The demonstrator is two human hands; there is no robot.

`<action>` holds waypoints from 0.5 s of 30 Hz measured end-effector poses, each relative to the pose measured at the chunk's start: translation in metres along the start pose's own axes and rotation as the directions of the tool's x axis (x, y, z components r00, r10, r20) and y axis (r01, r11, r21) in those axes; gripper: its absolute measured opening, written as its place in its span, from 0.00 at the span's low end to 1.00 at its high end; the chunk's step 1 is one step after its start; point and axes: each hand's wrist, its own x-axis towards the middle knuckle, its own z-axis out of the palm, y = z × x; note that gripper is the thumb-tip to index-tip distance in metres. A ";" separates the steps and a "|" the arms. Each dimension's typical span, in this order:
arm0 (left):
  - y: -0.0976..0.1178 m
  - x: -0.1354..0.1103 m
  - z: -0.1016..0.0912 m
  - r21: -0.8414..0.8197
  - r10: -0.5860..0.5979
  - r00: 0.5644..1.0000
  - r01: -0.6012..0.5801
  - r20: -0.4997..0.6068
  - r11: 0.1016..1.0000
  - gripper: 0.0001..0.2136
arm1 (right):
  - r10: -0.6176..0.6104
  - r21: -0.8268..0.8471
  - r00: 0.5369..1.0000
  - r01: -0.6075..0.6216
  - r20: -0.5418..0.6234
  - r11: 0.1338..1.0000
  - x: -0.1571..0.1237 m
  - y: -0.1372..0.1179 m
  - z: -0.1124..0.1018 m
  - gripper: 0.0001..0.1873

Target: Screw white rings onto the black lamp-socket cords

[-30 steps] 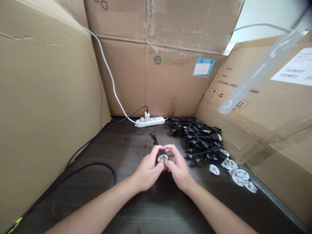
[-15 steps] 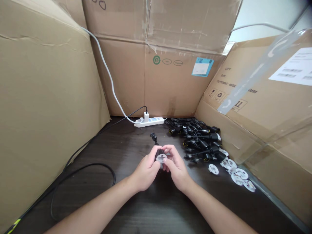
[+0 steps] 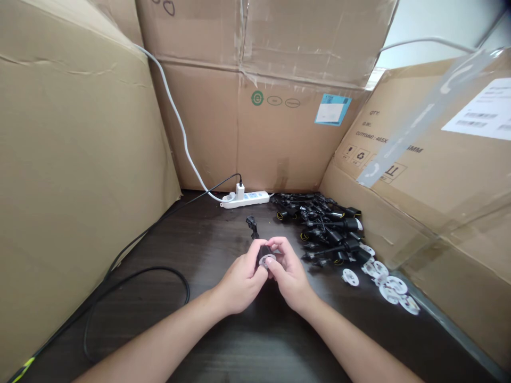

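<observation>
Between both hands is a black cone-shaped housing with a jointed black stem [image 3: 252, 225] pointing away from me. A round white disc [image 3: 263, 260] with holes sits at the housing's near end. My left hand [image 3: 242, 279] wraps the left side, its thumb close to the disc's edge. From the right, my right hand [image 3: 293, 276] grips the housing, and its thumb presses on the disc's face. The fingers cover most of the housing, so whether the disc is seated flush cannot be made out.
Similar black housings lie in a pile [image 3: 327, 229] at the back right. Several loose white discs [image 3: 395, 284] are beside it. A white power strip [image 3: 255, 199] with a plugged-in adapter stands at the back. A black cable [image 3: 159, 268] loops at left. Cardboard boxes [image 3: 199, 127] enclose the dark table.
The white disc has tilted and is now seen at a flatter angle, more covered by the thumbs. Both hands still hold the housing in nearly the same place.
</observation>
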 end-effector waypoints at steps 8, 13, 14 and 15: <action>-0.003 0.001 0.001 0.015 0.000 1.000 0.000 0.001 1.000 0.14 | -0.013 -0.006 1.000 0.013 0.014 1.000 -0.001 -0.001 0.001 0.10; -0.002 -0.001 0.001 -0.021 0.012 1.000 -0.012 -0.016 1.000 0.14 | -0.010 -0.012 1.000 0.010 0.012 1.000 -0.001 -0.002 0.000 0.10; -0.002 -0.001 0.000 -0.043 0.017 1.000 -0.018 -0.022 0.999 0.14 | -0.005 -0.011 1.000 0.006 0.018 1.000 -0.001 -0.002 0.000 0.11; -0.001 -0.001 0.000 -0.066 0.022 0.999 -0.024 -0.030 0.998 0.15 | -0.002 -0.008 1.000 0.002 0.025 1.000 -0.001 -0.004 -0.001 0.11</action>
